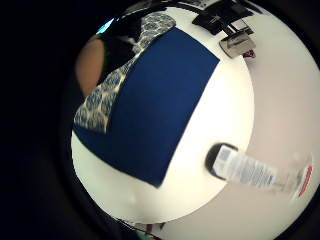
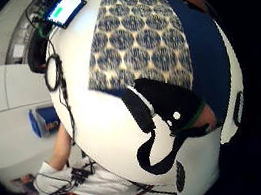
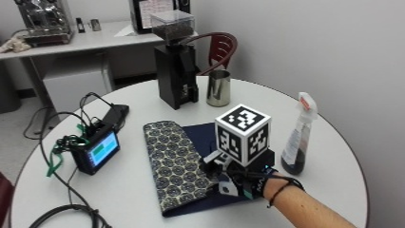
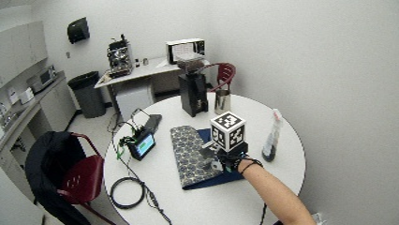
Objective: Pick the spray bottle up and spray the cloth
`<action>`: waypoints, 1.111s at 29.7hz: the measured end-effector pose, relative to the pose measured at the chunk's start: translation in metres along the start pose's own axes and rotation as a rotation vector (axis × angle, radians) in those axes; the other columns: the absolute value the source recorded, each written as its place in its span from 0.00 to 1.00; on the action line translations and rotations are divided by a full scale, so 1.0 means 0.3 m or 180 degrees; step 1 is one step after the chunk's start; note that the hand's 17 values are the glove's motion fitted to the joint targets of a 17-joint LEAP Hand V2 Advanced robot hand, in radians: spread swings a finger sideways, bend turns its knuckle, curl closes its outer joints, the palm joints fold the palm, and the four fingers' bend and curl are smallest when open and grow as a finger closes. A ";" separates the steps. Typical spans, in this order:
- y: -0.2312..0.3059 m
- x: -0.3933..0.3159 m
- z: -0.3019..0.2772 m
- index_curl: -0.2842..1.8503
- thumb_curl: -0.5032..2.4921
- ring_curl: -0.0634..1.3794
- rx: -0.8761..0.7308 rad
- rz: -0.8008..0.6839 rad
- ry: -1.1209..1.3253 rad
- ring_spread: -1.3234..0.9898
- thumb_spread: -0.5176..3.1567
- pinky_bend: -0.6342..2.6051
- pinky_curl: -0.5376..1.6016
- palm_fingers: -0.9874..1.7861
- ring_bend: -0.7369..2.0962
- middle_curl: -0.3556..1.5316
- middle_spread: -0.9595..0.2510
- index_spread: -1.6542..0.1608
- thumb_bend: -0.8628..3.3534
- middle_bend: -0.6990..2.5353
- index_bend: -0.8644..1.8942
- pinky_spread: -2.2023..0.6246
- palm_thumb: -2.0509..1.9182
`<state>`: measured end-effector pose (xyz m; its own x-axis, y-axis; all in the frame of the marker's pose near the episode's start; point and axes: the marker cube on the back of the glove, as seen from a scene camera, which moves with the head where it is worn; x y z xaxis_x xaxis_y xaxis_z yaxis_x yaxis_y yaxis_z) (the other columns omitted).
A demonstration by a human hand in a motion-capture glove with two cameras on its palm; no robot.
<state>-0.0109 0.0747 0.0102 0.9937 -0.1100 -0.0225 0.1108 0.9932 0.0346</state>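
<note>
Nothing done yet: right hand [image 3: 244,180] over the cloth [image 3: 174,164] (finger state unclear, cannot tell), spray bottle [image 3: 299,137] untouched on desk [image 3: 329,185] at its 3 o'clock.

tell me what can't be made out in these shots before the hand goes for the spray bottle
- Gloved right hand: in the outside view the marker cube hides the fingers, so open or curled is unclear.
- Clear plastic spray bottle with dark liquid: its label print is blurred in the little finger side palm view, too small elsewhere.
- Dark blue cloth: the folded patterned cloth covers part of it in the outside view.
</note>
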 end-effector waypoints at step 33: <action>0.074 0.463 0.123 0.24 0.26 0.28 0.1724 0.1238 -0.3927 0.57 0.44 0.29 0.42 0.59 0.38 0.38 0.76 0.72 0.20 0.30 0.35 0.84 0.66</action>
<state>0.1304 0.0800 0.0447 0.3067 -0.0765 0.9487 -0.4595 0.8610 0.2180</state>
